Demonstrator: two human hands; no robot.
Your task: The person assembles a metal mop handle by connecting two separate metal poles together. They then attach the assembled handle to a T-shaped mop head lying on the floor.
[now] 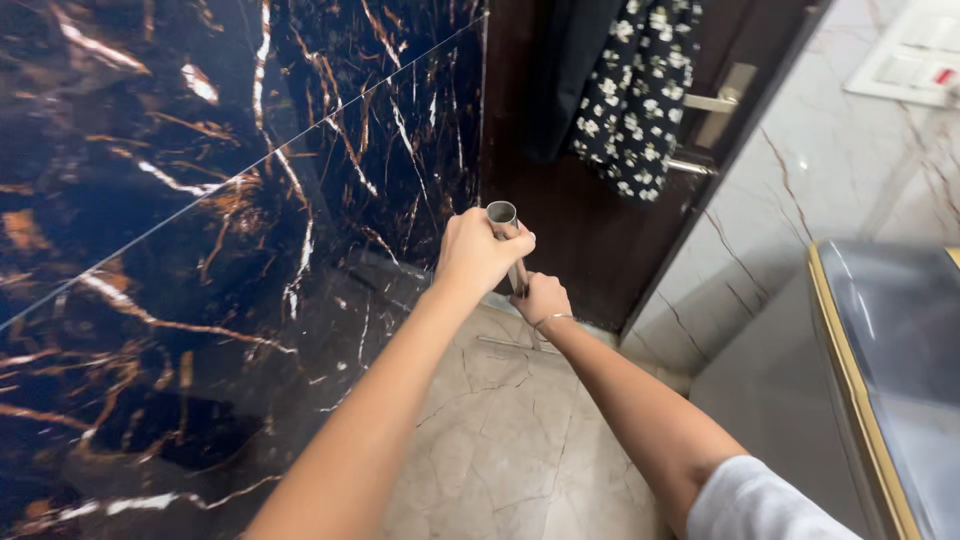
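Two bare forearms reach out from the bottom edge of the head view, the right one ending in a white sleeve [750,500] near the lower right corner, and both meet on a single metal tube [508,240] held over a beige marble floor [500,440]. The left hand [478,255] is curled closed around the upper part of the tube, fingers wrapped fully over it just under its open end; the right hand [540,297], a thin bracelet at its wrist, is closed around the lower part, right beneath the left. The tube stands close to upright, its long axis running top to bottom with a slight lean, and its hollow mouth points up and toward the camera; its lower end is hidden behind the hands, so whether it touches the floor or joins something below cannot be told. Judging by this pose, the handling looks to be mid-way: the tube is firmly gripped by both hands and raised off any resting place, yet it is not visibly fitted to or set against anything. To the left rises a black marble wall [200,250] with gold veining. Beyond the hands stands a dark wooden door [590,250] with a metal lever handle [715,105] and a flower-print garment [640,90] hanging on it. A gold-edged glass top [880,360] fills the right edge.
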